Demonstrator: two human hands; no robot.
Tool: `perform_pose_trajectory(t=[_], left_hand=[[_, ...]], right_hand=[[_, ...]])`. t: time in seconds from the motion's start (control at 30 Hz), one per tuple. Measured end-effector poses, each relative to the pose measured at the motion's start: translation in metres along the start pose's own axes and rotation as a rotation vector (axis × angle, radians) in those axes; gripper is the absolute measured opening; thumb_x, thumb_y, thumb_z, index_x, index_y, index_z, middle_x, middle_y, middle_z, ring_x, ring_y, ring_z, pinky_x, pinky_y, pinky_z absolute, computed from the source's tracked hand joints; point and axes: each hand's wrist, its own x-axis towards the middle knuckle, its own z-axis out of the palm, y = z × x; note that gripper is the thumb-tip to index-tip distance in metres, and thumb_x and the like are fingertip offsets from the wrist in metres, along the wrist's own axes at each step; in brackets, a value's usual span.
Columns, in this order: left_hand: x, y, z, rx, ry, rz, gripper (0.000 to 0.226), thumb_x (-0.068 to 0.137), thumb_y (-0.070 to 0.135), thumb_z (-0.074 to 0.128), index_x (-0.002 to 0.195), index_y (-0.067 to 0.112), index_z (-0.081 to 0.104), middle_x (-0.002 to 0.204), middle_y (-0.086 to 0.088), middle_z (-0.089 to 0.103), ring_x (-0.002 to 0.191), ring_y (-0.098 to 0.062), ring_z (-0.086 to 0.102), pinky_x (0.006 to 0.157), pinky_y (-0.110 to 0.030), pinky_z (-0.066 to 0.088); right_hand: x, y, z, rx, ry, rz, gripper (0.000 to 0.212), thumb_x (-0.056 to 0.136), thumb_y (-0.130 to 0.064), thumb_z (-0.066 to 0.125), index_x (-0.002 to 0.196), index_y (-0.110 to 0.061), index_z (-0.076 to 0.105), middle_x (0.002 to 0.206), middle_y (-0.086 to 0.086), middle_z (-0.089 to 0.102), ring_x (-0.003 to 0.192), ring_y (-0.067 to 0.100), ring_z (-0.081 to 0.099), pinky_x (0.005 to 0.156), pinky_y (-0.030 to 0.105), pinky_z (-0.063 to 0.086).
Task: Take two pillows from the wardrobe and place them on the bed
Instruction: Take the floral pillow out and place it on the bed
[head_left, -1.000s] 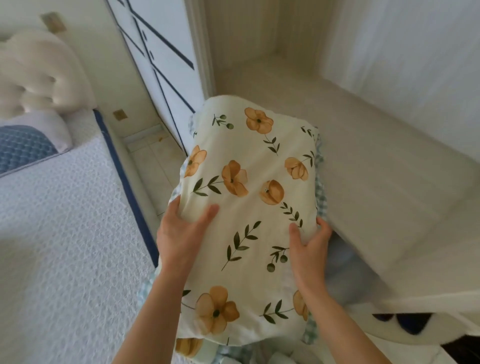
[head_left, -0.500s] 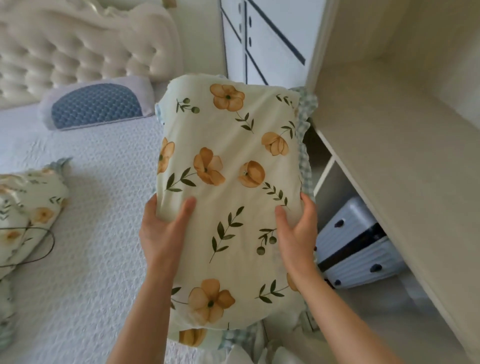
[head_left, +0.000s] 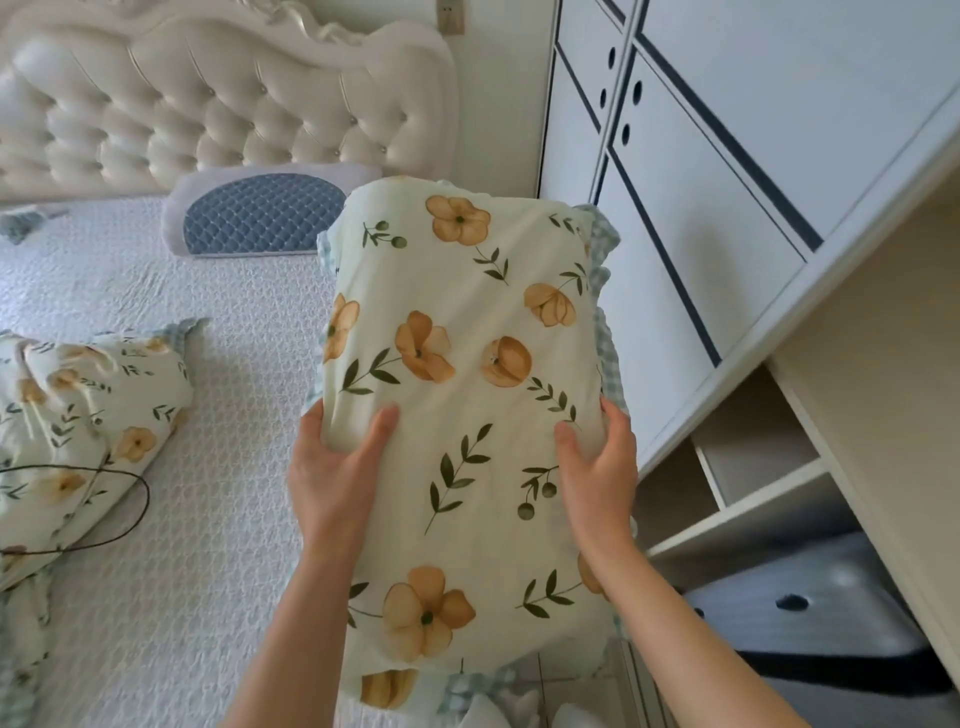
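Note:
A cream pillow with orange flowers and green leaves is held up lengthwise in the middle of the view. My left hand grips its left side and my right hand grips its right side, thumbs on top. The pillow hangs over the right edge of the bed, beside the wardrobe. A second pillow of the same floral print lies on the bed at the left, with a thin black cord across it.
A blue-and-white quilted pillow leans against the cream tufted headboard. The open wardrobe shelf juts out at the right. A grey suitcase lies below it.
The view has swung left from the wardrobe shelf toward the bed. The held pillow came out of the wardrobe and now hangs by the bed's edge; the other floral pillow has come into view.

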Motion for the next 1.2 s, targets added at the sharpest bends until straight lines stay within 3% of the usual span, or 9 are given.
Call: perform_pose_trajectory(t=[0.13, 0.27, 0.43, 0.63, 0.73, 0.87, 0.97, 1.07, 1.2], left_hand=[[0.043, 0.01, 0.014, 0.01, 0.018, 0.012, 0.077, 0.064, 0.072, 0.073, 0.129, 0.038, 0.051, 0.091, 0.03, 0.052, 0.082, 0.011, 0.049, 0.06, -0.015, 0.035], [0.097, 0.018, 0.001, 0.019, 0.045, 0.003, 0.074, 0.066, 0.069, 0.074, 0.129, 0.036, 0.052, 0.088, 0.031, 0.05, 0.079, 0.013, 0.046, 0.06, -0.013, 0.033], [0.154, 0.025, 0.046, 0.02, 0.083, -0.037, 0.075, 0.066, 0.068, 0.074, 0.129, 0.034, 0.052, 0.088, 0.031, 0.047, 0.078, 0.012, 0.045, 0.06, -0.014, 0.032], [0.223, 0.054, 0.117, 0.025, 0.135, -0.092, 0.079, 0.066, 0.069, 0.072, 0.133, 0.032, 0.051, 0.108, 0.013, 0.059, 0.098, -0.011, 0.056, 0.081, -0.03, 0.043], [0.259, 0.074, 0.148, 0.036, 0.155, -0.126, 0.078, 0.068, 0.069, 0.072, 0.134, 0.033, 0.049, 0.111, 0.011, 0.061, 0.102, -0.014, 0.058, 0.083, -0.032, 0.045], [0.31, 0.093, 0.174, 0.026, 0.18, -0.18, 0.08, 0.067, 0.07, 0.071, 0.135, 0.036, 0.047, 0.116, 0.006, 0.064, 0.104, -0.019, 0.062, 0.092, -0.044, 0.053], [0.348, 0.103, 0.186, 0.031, 0.225, -0.2, 0.078, 0.068, 0.07, 0.071, 0.134, 0.035, 0.048, 0.111, 0.009, 0.065, 0.1, -0.016, 0.063, 0.088, -0.042, 0.053], [0.388, 0.108, 0.197, 0.023, 0.258, -0.213, 0.072, 0.068, 0.069, 0.071, 0.129, 0.036, 0.05, 0.099, 0.016, 0.063, 0.092, -0.01, 0.062, 0.076, -0.033, 0.048], [0.45, 0.113, 0.207, 0.001, 0.274, -0.235, 0.074, 0.069, 0.068, 0.071, 0.131, 0.035, 0.05, 0.102, 0.012, 0.064, 0.095, -0.015, 0.063, 0.079, -0.037, 0.052]], right_hand=[[0.038, -0.008, 0.032, -0.003, -0.012, 0.009, 0.055, 0.089, -0.036, 0.061, 0.138, -0.025, 0.037, 0.128, -0.004, 0.05, 0.115, 0.012, 0.05, 0.096, 0.045, 0.049], [0.059, -0.032, 0.081, -0.032, -0.024, 0.015, 0.055, 0.089, -0.037, 0.06, 0.138, -0.025, 0.037, 0.129, -0.004, 0.048, 0.117, 0.013, 0.048, 0.099, 0.045, 0.047], [0.132, -0.031, 0.115, -0.083, -0.078, 0.02, 0.058, 0.09, -0.037, 0.058, 0.14, -0.023, 0.034, 0.135, -0.002, 0.045, 0.123, 0.015, 0.044, 0.103, 0.046, 0.042], [0.25, -0.038, 0.151, -0.106, -0.12, 0.025, 0.056, 0.087, -0.033, 0.059, 0.138, -0.023, 0.038, 0.128, -0.004, 0.046, 0.119, 0.015, 0.046, 0.103, 0.044, 0.042], [0.307, -0.048, 0.171, -0.107, -0.153, 0.033, 0.057, 0.085, -0.035, 0.058, 0.138, -0.025, 0.038, 0.126, -0.006, 0.046, 0.118, 0.014, 0.046, 0.103, 0.044, 0.042], [0.369, -0.063, 0.204, -0.108, -0.205, 0.012, 0.057, 0.085, -0.036, 0.058, 0.137, -0.027, 0.038, 0.125, -0.01, 0.045, 0.119, 0.011, 0.044, 0.104, 0.043, 0.04], [0.407, -0.073, 0.234, -0.112, -0.245, -0.014, 0.058, 0.086, -0.038, 0.057, 0.139, -0.028, 0.036, 0.123, -0.014, 0.04, 0.118, 0.006, 0.039, 0.106, 0.038, 0.036], [0.443, -0.082, 0.268, -0.117, -0.283, -0.032, 0.058, 0.085, -0.04, 0.057, 0.138, -0.028, 0.036, 0.126, -0.014, 0.041, 0.121, 0.008, 0.04, 0.106, 0.039, 0.036], [0.488, -0.096, 0.32, -0.143, -0.295, -0.087, 0.057, 0.086, -0.038, 0.058, 0.138, -0.027, 0.038, 0.131, -0.009, 0.044, 0.121, 0.007, 0.039, 0.106, 0.038, 0.035]])
